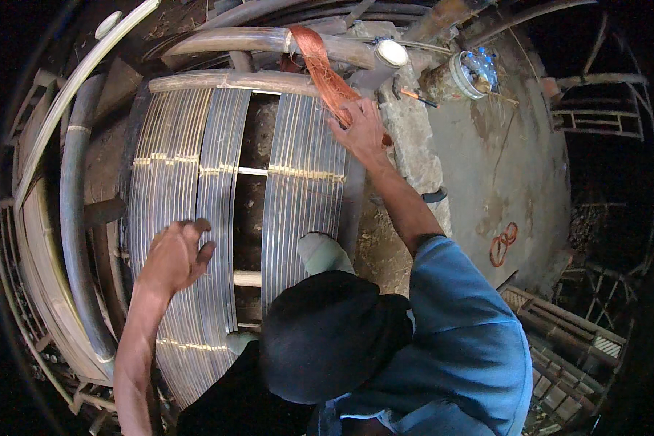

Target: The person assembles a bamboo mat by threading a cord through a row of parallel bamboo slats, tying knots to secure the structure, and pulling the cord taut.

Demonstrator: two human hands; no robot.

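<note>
My right hand (360, 129) is closed on a bundle of orange plastic twine (314, 59). The bundle hangs over a thick bamboo pole (229, 42) at the far side, and loose strands fray from it. My left hand (173, 256) is over the left part of a slatted bamboo panel (163, 189); its fingers are bent, thumb and forefinger apart, with nothing seen between them. Narrow dark slats run away from me, with pale bands crossing them. A long gap parts them from the right-hand slats (301, 203), and a crossbar (247, 278) shows in it.
Left of the panel stand bamboo poles (76, 196). On the right, a rough concrete ledge (414, 145) borders a grey floor (479, 174). A bucket of clear bottles with blue caps (466, 83) and orange twine loops (503, 243) are there. A knife-like tool (419, 98) lies on the ledge.
</note>
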